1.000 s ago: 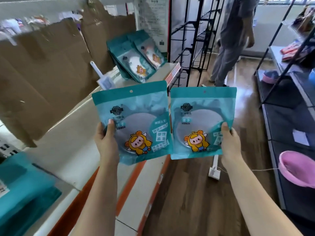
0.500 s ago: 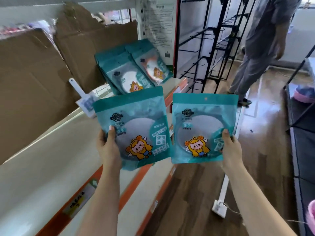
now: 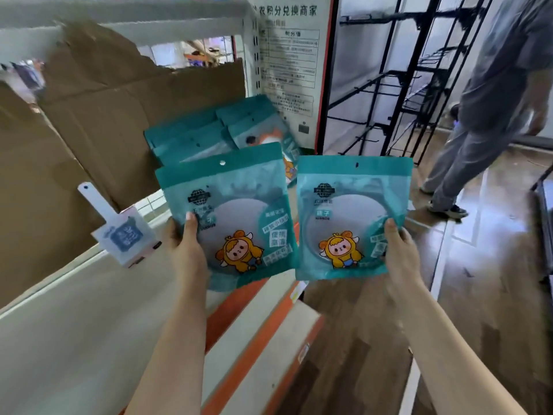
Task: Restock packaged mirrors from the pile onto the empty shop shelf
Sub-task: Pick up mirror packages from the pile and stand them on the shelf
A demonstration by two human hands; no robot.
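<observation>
My left hand (image 3: 187, 250) grips a teal packaged mirror (image 3: 236, 211) by its left edge, thumb on the front. My right hand (image 3: 399, 253) grips a second teal packaged mirror (image 3: 347, 214) by its right edge. Both packs are upright, side by side, with a cartoon figure on the front. They hang over the front edge of the white shelf (image 3: 59, 339). Behind them several more mirror packs (image 3: 191, 142) lean upright at the far end of the shelf against cardboard.
Torn brown cardboard (image 3: 104, 115) lines the shelf's back. A small white boxed item with a hang tab (image 3: 125, 238) stands left of my left hand. A black wire rack (image 3: 398, 85) and a walking person (image 3: 490, 100) are to the right on the wooden floor (image 3: 478, 295).
Both hands have carried the two packs forward along the shelf toward the leaning packs. The view has moved closer to the shelf's far end, and the person on the right has stepped further right.
</observation>
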